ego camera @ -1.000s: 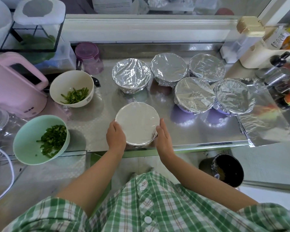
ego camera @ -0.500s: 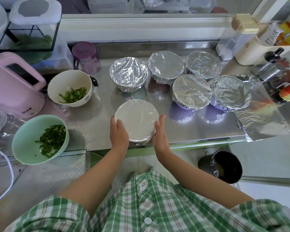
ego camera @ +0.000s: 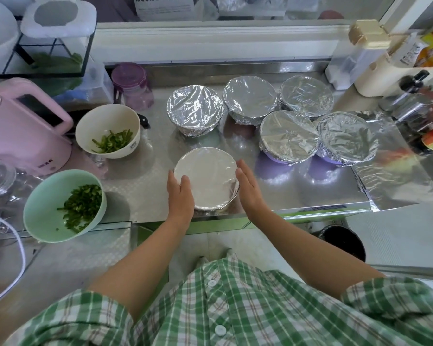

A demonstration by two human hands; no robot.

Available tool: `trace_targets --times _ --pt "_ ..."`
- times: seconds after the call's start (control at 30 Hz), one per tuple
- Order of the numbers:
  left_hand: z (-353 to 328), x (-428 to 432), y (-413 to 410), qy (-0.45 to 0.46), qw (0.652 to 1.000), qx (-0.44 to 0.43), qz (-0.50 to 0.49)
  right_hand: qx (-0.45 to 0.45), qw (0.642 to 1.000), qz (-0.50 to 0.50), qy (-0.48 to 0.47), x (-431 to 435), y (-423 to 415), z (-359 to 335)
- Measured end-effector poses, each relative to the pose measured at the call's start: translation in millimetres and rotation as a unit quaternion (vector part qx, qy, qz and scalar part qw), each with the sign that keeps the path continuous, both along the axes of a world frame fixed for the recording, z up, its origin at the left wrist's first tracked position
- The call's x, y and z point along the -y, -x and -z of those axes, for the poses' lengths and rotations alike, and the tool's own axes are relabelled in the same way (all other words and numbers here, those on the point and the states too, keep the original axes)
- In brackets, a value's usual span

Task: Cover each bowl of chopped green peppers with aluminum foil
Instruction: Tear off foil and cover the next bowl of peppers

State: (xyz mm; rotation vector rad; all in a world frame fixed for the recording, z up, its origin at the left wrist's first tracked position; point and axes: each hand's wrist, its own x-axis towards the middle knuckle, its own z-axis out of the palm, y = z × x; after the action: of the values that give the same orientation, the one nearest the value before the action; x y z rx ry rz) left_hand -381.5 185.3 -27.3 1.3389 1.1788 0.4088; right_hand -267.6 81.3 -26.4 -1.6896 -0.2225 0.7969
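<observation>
At the front counter edge (ego camera: 298, 208), the foiled bowl (ego camera: 206, 178) could be shoved off by the flat, unclenched left hand (ego camera: 180, 196) or right hand (ego camera: 249, 191).

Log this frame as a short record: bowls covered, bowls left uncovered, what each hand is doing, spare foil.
covered: six bowls in all
back group: five foil-covered bowls, close together
front bowl: foil-covered, near the counter edge, between the hands
left hand: fingers pressed on the front bowl's left side
right hand: fingers straight, beside its right side; contact unclear
uncovered: white bowl and mint green bowl, both holding chopped green peppers
foil sheet: lying flat, right of the bowls
</observation>
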Motion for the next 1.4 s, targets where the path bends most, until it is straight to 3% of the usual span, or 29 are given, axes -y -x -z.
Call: trace_targets --times 0.3,0.43,0.7,0.8,0.9,0.97,1.07,1.4 --pt "1 -4 -2 0.035 0.999 0.014 -0.012 -0.033 0.999 0.003 0.025 -5 -11 -6" --pt "0 -9 -2 0.007 1.0 0.011 -0.021 0.021 0.997 -0.02 0.065 -11 -28 -4" --pt "6 -15 -5 0.088 0.996 0.01 -0.015 -0.015 0.996 -0.029 0.084 -17 -21 6" --pt "6 -25 -3 0.075 0.997 0.0 -0.02 -0.024 0.993 -0.002 0.112 -7 -27 10" --pt "2 -23 0 0.007 0.996 -0.047 -0.072 -0.02 0.99 0.024 0.135 0 -35 15" --pt "5 -11 0 -0.013 0.992 -0.079 -0.097 -0.037 0.992 0.033 0.117 -1 -34 10" --pt "7 7 -4 0.04 0.99 -0.08 -0.106 -0.092 0.992 0.014 0.084 -8 -23 5" --pt "19 -8 2 0.072 0.989 -0.081 -0.102 -0.088 0.991 0.008 0.097 -9 -16 14"
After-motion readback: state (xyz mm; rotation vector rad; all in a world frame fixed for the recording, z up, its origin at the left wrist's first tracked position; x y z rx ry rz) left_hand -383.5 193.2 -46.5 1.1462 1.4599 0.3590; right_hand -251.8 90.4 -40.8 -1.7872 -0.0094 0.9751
